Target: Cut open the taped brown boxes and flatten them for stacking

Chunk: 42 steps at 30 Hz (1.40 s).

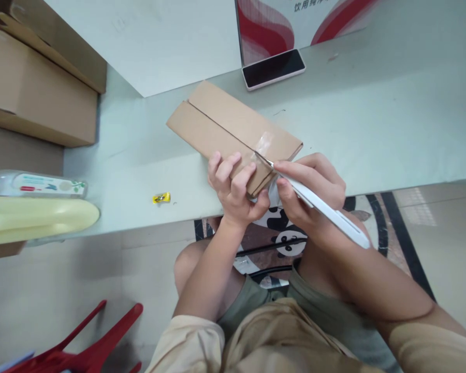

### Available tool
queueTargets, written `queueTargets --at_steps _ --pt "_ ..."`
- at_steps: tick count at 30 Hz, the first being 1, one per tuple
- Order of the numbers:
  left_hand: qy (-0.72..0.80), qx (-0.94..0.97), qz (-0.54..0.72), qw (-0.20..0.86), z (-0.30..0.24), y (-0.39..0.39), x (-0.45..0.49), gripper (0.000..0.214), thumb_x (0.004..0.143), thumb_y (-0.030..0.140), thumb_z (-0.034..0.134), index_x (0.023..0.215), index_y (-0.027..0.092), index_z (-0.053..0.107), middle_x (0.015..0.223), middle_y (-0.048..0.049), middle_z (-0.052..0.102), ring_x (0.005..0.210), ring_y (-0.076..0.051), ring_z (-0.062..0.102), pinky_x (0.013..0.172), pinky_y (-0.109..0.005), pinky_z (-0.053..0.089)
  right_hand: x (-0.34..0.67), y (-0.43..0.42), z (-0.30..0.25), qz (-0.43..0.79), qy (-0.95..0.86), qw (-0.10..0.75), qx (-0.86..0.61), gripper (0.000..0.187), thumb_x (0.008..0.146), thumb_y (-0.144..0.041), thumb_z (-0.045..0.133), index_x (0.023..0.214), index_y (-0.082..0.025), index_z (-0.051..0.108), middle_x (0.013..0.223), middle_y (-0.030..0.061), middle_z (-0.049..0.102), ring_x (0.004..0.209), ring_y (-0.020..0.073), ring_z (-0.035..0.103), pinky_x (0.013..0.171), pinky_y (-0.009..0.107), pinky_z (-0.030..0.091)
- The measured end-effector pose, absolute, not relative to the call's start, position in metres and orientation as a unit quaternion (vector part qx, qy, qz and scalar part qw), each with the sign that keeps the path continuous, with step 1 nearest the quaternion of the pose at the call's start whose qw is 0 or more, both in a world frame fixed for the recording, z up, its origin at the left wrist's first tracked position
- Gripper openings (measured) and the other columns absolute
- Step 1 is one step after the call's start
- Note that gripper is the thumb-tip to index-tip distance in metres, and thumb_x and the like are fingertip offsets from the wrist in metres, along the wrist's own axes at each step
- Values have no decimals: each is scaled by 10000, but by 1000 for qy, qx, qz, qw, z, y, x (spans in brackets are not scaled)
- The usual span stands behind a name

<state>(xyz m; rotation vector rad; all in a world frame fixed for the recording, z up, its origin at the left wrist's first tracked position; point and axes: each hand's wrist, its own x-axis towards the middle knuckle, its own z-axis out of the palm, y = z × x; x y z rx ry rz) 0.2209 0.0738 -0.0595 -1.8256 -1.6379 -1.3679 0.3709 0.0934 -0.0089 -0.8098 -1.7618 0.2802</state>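
Note:
A brown cardboard box (221,122) is tilted at the table's front edge, its lid seam facing up. Clear tape (264,142) crosses the seam near the close end. My left hand (236,186) grips that end, fingers on top and thumb at the end face. In my right hand (312,186) is a white utility knife (330,213), held closed between thumb and fingers. The knife's tip meets the seam beside the tape; how deep it sits I cannot tell.
Behind the box lies a phone (274,69) against a white carton (159,41). A small yellow wrapped packet (161,198) is on the table (128,171). At left are cardboard boxes (39,83), a plastic bottle (42,184) and a pale yellow object (42,215). A red stool (97,336) stands below.

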Motion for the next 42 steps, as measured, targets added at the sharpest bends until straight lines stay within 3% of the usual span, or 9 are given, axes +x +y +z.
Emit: queueTargets --at_steps 7,11,17,27,33,42 --pt "-564 -641 -489 177 -57 75 223 425 893 594 399 1126 279 563 1195 -92 570 1327 -310 472 1164 -555 337 366 96 -15 128 -764 547 -318 202 915 -235 622 1091 -232 719 814 39 687 674 138 637 619 274 551" --pt "-544 -649 -507 161 -60 74 221 407 883 563 447 1167 292 555 1236 -84 557 1361 -319 438 1184 -572 307 366 96 -13 124 -764 562 -291 234 893 -178 631 1110 -233 699 704 -2 685 588 120 606 574 247 506" --pt "-585 -649 -480 74 -64 71 216 506 817 689 477 1111 292 586 1253 -90 558 1447 -366 320 1218 -606 197 371 89 -5 128 -766 556 -296 169 896 -145 591 957 -243 715 555 -39 573 444 79 468 467 228 420" --pt "-542 -659 -502 139 -60 74 216 451 838 601 485 1147 285 576 1229 -71 581 1355 -318 429 1185 -545 272 367 90 -6 134 -734 571 -341 203 876 -145 611 1015 -259 704 841 -11 777 670 133 722 625 226 585" --pt "-504 -661 -528 171 -54 77 218 385 862 502 509 1189 306 570 1207 -61 580 1308 -259 467 1146 -488 365 358 93 -11 135 -723 587 -338 162 894 -160 607 1009 -218 705 885 6 786 743 138 749 674 219 610" --pt "-495 -669 -531 162 -58 78 217 402 876 613 485 1126 315 585 1185 -57 609 1291 -258 490 1141 -522 399 372 89 -9 112 -744 567 -336 206 888 -158 623 1065 -237 691 847 2 776 696 136 727 638 224 592"
